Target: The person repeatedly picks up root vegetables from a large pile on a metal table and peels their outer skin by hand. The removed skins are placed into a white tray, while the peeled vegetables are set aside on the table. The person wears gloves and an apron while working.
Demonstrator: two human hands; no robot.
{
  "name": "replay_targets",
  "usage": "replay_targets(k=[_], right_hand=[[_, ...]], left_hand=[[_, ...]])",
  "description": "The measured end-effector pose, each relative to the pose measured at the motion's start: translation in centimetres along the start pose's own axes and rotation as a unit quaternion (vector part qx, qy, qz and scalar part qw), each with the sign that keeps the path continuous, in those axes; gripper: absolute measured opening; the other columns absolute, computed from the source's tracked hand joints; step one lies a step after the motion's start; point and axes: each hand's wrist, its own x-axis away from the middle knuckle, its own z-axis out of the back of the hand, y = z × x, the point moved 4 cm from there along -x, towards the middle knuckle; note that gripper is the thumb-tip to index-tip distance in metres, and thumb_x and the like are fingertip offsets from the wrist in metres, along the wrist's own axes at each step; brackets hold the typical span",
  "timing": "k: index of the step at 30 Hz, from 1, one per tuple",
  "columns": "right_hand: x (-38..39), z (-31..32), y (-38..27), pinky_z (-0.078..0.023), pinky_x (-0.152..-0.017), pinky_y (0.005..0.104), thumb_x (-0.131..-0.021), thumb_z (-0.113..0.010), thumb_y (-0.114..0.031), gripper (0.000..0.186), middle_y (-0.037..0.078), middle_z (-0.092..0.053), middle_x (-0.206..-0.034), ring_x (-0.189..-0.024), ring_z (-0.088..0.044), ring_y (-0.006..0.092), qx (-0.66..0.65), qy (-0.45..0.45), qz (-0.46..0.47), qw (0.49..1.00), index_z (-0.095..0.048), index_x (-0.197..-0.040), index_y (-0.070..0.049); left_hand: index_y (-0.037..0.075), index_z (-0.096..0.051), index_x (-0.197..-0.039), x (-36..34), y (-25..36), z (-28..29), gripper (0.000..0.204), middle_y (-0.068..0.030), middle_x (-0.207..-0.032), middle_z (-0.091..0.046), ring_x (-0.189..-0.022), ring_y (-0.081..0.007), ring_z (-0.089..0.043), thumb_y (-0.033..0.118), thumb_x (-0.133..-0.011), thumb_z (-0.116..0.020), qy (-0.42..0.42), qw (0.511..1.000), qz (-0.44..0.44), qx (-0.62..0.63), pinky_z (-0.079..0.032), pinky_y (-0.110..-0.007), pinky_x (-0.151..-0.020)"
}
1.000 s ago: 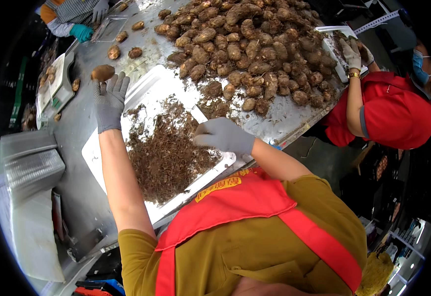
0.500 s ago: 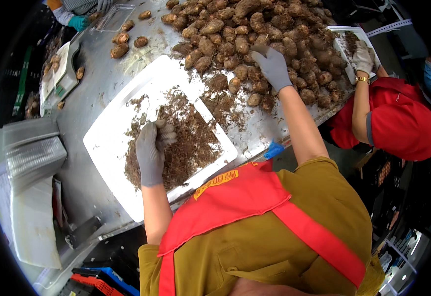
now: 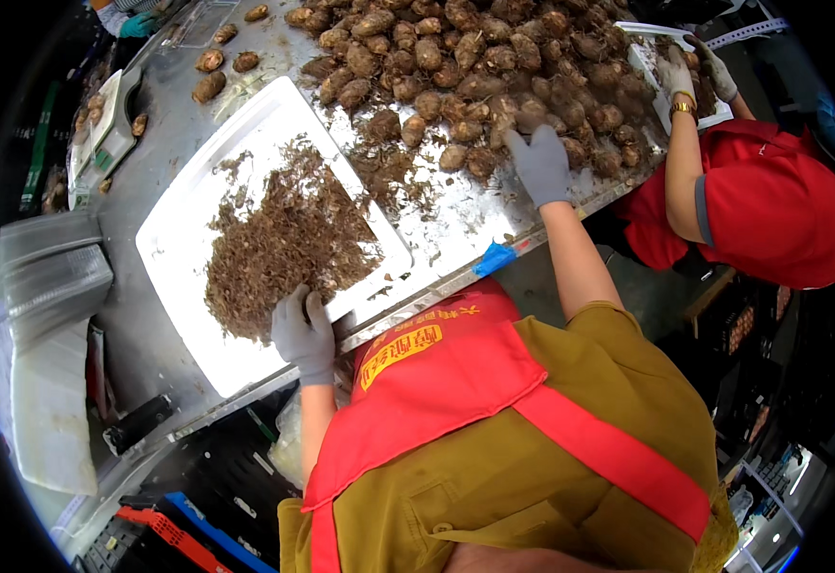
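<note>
My left hand [image 3: 305, 334], in a grey glove, is at the near edge of a white tray [image 3: 174, 205]. Its thumb stands apart from the fingers and nothing shows in it. Brown fibrous scrapings [image 3: 279, 239] cover much of the tray floor beside the fingertips. Farther right, my right hand [image 3: 541, 170], gloved the same way, reaches to the near edge of a heap of hairy brown taro corms [image 3: 470, 48]. Its thumb and fingers are spread; the corms just beyond the fingertips are blurred.
At right, a person in red [image 3: 766, 205] has gloved hands at another white tray [image 3: 648, 62]. A white scale [image 3: 102, 143] and stacked clear plastic trays [image 3: 59, 277] stand at left. Several loose corms [image 3: 209, 88] lie at the far side. Blue plastic [image 3: 494, 258] hangs on the table edge.
My left hand has drawn back from over the scrapings to the tray's near edge. My right hand has come slightly nearer along the heap. The whole view has shifted a little.
</note>
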Motion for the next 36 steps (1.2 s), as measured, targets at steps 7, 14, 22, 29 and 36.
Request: replay_targets(k=[7, 14, 22, 29, 36], right_hand=[[-1.3, -1.8, -1.6, -0.052, -0.083, 0.0462, -0.083, -0.068, -0.043, 0.062, 0.022, -0.058, -0.116, -0.097, -0.063, 0.0359, 0.129, -0.003, 0.003, 0.992, -0.057, -0.121, 0.004], [0.4, 0.0, 1.5, -0.049, -0.095, 0.0395, -0.087, -0.066, -0.011, 0.054, 0.015, -0.053, -0.137, -0.123, -0.054, 0.0282, -0.376, -0.077, -0.061, 0.921, -0.049, -0.137, -0.002], [4.2, -2.5, -3.1, -0.050, -0.098, 0.0469, -0.093, -0.058, -0.009, 0.054, 0.020, -0.052, -0.134, -0.116, -0.058, 0.0305, -0.714, -0.336, -0.070, 0.610, -0.038, -0.142, 0.001], [7.0, -4.9, -7.5, -0.051, -0.097, 0.0400, -0.090, -0.063, -0.009, 0.058, 0.019, -0.053, -0.133, -0.116, -0.058, 0.0280, -0.726, -0.426, -0.081, 0.533, -0.039, -0.141, 0.003], [10.3, -7.0, -15.2, -0.049, -0.099, 0.0389, -0.090, -0.064, -0.012, 0.059, 0.014, -0.057, -0.129, -0.117, -0.058, 0.0263, -0.691, -0.570, -0.073, 0.438, -0.039, -0.141, 0.002]], left_hand=[[0.006, -0.069, -0.094, 0.3, -0.7, -0.5, 0.017, -0.0114, -0.090, -0.068, -0.082, -0.0320, -0.063, 0.018, -0.088, -0.060, -0.028, 0.998, 0.045, -0.029, -0.050, -0.041, -0.072], [0.007, -0.070, -0.094, 0.3, -0.8, -0.5, 0.018, -0.0103, -0.091, -0.068, -0.085, -0.0317, -0.064, 0.021, -0.087, -0.061, -0.013, 0.998, 0.062, -0.017, -0.051, -0.041, -0.074], [0.008, -0.070, -0.092, 0.4, -1.4, -0.3, 0.014, -0.0120, -0.086, -0.068, -0.080, -0.0323, -0.064, 0.019, -0.086, -0.064, 0.005, 0.997, 0.075, 0.002, -0.051, -0.042, -0.070], [0.005, -0.069, -0.093, 0.4, -1.3, 0.1, 0.017, -0.0134, -0.086, -0.066, -0.080, -0.0327, -0.064, 0.018, -0.082, -0.069, 0.047, 0.996, 0.067, 0.029, -0.051, -0.040, -0.072], [0.003, -0.068, -0.106, -0.5, -0.9, 1.8, 0.039, -0.0142, -0.102, -0.066, -0.095, -0.0292, -0.063, 0.035, -0.083, -0.071, 0.138, 0.977, 0.098, 0.131, -0.050, -0.038, -0.083]])
